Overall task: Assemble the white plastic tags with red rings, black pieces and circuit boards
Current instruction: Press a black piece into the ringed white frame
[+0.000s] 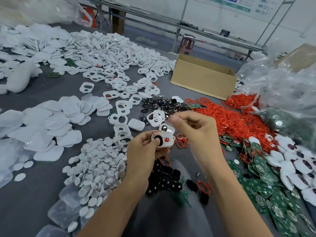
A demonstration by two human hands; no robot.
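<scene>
Nearest the viewer, on the grey tabletop (pixel 34 194), lie a heap of round black pieces (pixel 164 178), a drift of white plastic discs (pixel 95 168) and, to the right, overlapping green circuit boards (pixel 266 190). All sit within arm's reach, presumably so that each part can be picked up without stretching. Above them the left hand (pixel 142 151) grips a white rounded-square plastic tag (pixel 164 141) face up, its thumb on a black piece seated in one opening; red shows in the other. Holding it raised and level probably keeps loose parts seated. The right hand (pixel 193 127), fingers curled and blurred, hovers just beside it; whether it pinches anything cannot be told. Beyond lie tangled thin red rings (pixel 227 117), white two-hole plastic frames (pixel 119 69) and an open brown cardboard box (pixel 203 76). The wall poster (pixel 229 4) is unreadable.
</scene>
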